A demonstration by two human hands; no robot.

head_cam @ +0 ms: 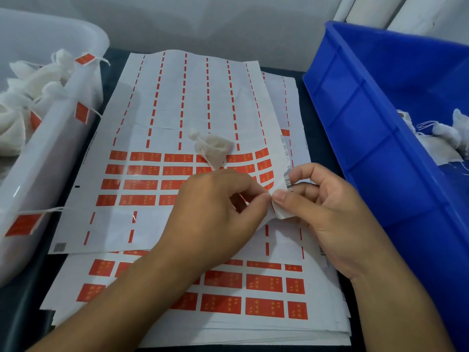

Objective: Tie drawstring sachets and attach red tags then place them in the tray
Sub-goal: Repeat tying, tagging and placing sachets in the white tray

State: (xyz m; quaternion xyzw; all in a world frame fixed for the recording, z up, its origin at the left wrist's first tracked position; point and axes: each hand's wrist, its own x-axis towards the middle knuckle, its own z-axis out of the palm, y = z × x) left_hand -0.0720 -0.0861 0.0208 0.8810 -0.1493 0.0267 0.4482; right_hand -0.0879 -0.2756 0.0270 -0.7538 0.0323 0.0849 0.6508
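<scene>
From the head view we looked down on a stack of white label sheets [177, 102] printed with rows of red tags [142, 171], spread over a dark table [317, 138]. Our left hand [215, 212] lay over the lower rows of the top sheet, its thumb and forefinger pressed together at the sheet's right edge, where we could not tell whether they had a tag or only the paper. Our right hand [327, 212] met it there, thumb and forefinger pinching the curled-up edge of the sheet just beside the printed barcode [288, 181], the other fingers loosely curled behind. One tied drawstring sachet [213, 148] lay on the top sheet just beyond our hands, its gathered neck pointing up and left, with no tag on it that we could see. To our left stood the translucent white tray [58, 138], holding a heap of finished white sachets [38, 80]; several of their red tags hung on strings over its near wall, one [24, 224] low near the front and another [81, 113] further back. To our right stood a blue bin [368, 123], and in it lay a few loose white sachets [441, 138] with open drawstring loops, well apart from the sheets.
</scene>
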